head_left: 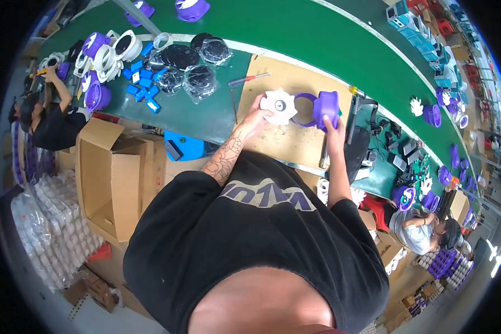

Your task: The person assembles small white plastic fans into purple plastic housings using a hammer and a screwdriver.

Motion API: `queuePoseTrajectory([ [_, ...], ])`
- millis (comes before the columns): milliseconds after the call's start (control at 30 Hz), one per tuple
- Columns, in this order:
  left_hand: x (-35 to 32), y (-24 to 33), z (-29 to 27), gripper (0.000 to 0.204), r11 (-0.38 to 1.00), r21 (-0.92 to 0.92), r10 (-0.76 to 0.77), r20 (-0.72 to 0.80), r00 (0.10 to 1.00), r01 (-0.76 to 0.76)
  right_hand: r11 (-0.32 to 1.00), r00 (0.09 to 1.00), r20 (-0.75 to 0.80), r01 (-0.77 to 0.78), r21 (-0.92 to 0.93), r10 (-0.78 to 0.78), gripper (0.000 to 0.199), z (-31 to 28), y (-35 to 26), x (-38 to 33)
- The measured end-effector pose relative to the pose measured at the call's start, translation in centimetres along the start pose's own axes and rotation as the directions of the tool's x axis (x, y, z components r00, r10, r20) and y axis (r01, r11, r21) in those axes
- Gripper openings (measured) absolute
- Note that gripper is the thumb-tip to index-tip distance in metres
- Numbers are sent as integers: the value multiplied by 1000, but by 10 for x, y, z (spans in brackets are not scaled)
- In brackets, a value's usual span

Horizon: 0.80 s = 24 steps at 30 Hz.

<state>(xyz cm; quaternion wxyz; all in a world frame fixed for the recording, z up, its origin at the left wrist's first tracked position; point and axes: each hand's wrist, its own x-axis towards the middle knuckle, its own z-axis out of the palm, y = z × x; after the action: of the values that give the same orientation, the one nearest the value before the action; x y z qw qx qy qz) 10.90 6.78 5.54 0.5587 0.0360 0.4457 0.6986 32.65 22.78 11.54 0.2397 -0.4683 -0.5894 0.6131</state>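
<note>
White toothed fan wheel (279,106) in left hand (257,116) grip, purple round housing (325,107) in right hand (332,123) grip.

One head-worn fisheye view looks steeply down from above the cardboard work mat (295,83); it sits close, the conveyor belt (317,33) curving beyond the mat.

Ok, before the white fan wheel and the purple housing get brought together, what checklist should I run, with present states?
1. Left hand grips the white fan wheel: ok.
2. Right hand holds the purple housing: ok.
3. Wheel and housing apart, not yet joined: ok.
4. Both parts over the cardboard sheet: ok.
5. Red-handled screwdriver lies away from both hands: ok.
6. Wheel hub lined up with the housing opening: cannot tell.
</note>
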Motion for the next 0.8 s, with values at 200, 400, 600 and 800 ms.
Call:
queuePoseTrajectory([
  [200,-20,30,1,73,992,-109,70,2,998,-70,266,965,97,163,-950,-243,63,43,46,1],
  [400,-27,48,-4,79,986,61,160,-79,984,-155,268,962,153,213,-940,-227,66,64,38,-1],
  [600,-47,91,46,84,911,264,330,-1,944,-318,116,930,184,231,-966,-318,71,71,57,1],
  [800,-75,140,87,82,773,323,536,129,834,-546,256,943,148,228,-939,-297,72,58,52,12],
])
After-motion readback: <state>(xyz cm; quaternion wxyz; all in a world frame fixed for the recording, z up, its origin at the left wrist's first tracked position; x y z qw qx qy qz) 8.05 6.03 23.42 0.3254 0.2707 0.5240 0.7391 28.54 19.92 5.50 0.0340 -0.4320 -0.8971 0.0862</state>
